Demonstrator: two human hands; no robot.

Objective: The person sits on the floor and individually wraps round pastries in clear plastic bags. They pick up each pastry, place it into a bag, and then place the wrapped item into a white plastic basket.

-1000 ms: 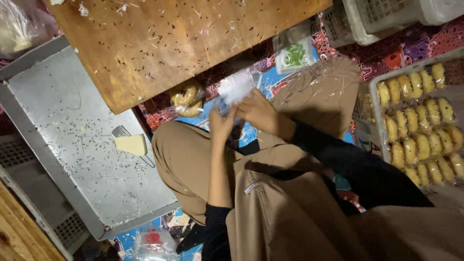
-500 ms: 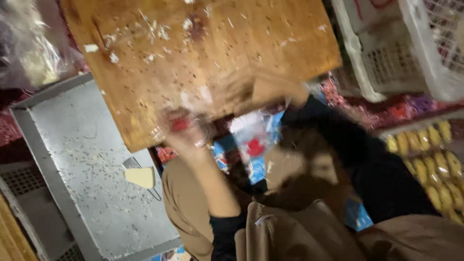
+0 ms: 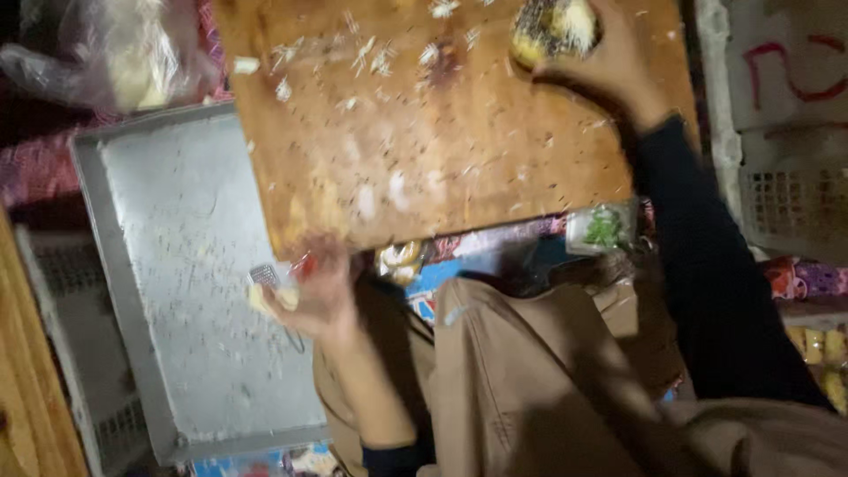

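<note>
While right hand [image 3: 609, 62] grips a sprinkled bun [image 3: 552, 26], orientation unclear, left hand [image 3: 318, 296] pinches yellow block [image 3: 269, 299] w/ grater [image 3: 265, 276].

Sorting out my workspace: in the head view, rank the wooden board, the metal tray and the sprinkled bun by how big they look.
1. Wooden board, though partly cropped.
2. Metal tray, close behind; partly covered, so unsure.
3. Sprinkled bun under the right hand, far smallest.

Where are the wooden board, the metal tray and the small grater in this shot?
wooden board [image 3: 459, 168], head view, on the bare middle of its top.
metal tray [image 3: 190, 265], head view, on its flat speckled floor.
small grater [image 3: 263, 276], head view, on its mesh head beside the left hand [image 3: 318, 296].
</note>
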